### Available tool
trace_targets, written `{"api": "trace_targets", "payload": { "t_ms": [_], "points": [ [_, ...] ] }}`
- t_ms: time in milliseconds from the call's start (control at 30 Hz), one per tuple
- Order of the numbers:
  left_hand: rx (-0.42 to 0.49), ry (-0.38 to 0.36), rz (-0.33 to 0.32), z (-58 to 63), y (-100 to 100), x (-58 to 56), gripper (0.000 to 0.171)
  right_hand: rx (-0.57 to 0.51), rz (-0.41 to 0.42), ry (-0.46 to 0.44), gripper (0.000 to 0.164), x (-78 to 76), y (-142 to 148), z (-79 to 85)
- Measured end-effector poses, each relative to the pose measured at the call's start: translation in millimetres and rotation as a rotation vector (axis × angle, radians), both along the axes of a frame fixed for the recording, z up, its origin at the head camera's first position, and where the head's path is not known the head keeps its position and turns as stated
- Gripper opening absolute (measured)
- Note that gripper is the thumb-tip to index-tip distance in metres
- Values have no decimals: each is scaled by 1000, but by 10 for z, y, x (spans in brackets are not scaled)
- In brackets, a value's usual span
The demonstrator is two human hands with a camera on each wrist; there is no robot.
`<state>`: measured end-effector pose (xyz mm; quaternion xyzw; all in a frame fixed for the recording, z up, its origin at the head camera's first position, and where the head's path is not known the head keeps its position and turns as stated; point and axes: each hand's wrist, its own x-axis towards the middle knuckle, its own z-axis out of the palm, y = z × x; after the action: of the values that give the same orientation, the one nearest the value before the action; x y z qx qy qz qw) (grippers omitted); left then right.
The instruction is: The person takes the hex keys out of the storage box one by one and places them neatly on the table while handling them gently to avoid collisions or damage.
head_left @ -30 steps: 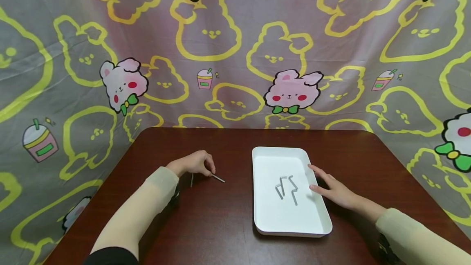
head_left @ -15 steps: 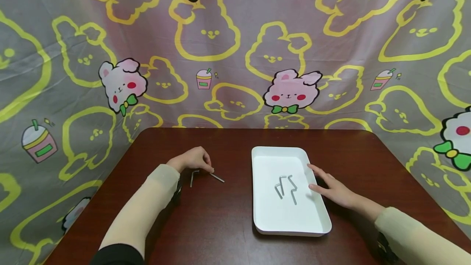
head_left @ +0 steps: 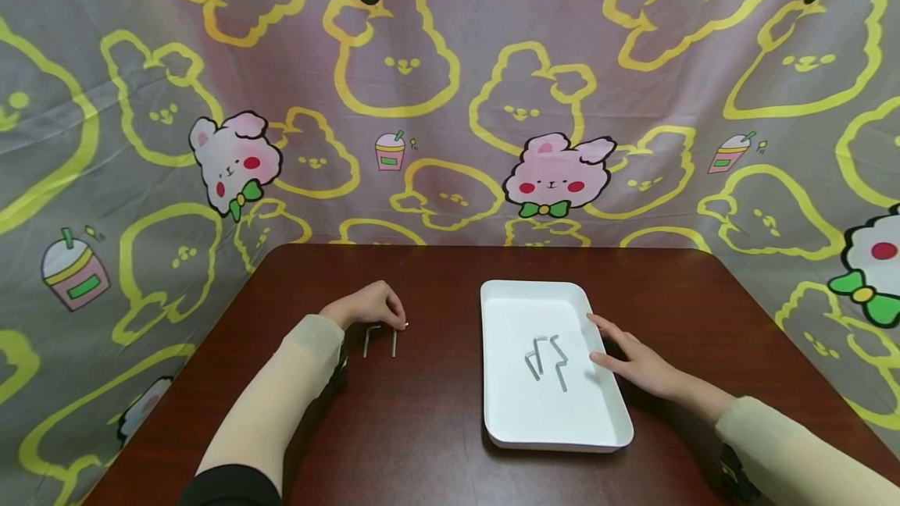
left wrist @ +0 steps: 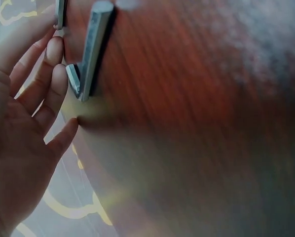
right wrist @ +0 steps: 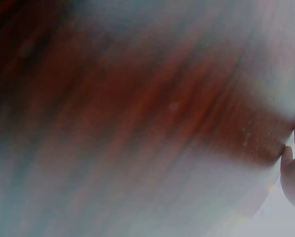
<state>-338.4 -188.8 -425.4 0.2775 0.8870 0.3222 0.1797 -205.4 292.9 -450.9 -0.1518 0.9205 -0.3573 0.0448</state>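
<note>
My left hand [head_left: 373, 304] pinches an L-shaped hex key [head_left: 394, 343] by its bent end, close over the left part of the table. Its long arm points toward the near edge. Just left of it lies a second hex key [head_left: 366, 342], large in the left wrist view, where the pinched hex key [left wrist: 61, 15] shows only partly at the fingertips. My right hand [head_left: 643, 365] rests with extended fingers and thumb against the right rim of a white tray [head_left: 555, 420]. Inside the tray lie several more hex keys [head_left: 562, 377], grouped near its middle.
A dark reddish-brown wooden table [head_left: 422, 428] carries everything. Behind it and along both sides hangs a cartoon-print cloth [head_left: 436, 139]. The right wrist view is mostly blurred tabletop, with fingers at its right edge.
The hex key under my left hand has turned from slanting rightward to pointing toward the near edge. My left hand shifted slightly left early on, uncovering the second hex key. The right hand stays put.
</note>
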Motion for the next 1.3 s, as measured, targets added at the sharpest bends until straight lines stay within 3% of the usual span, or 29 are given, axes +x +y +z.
{"api": "trace_targets", "payload": {
  "t_ms": [1000,1300],
  "points": [
    [-11,-3,55,-16,-15,-11,12,2,5,6,71,1,12,-11],
    [18,10,18,67,51,9,11,-2,9,3,71,8,4,25]
  ]
}}
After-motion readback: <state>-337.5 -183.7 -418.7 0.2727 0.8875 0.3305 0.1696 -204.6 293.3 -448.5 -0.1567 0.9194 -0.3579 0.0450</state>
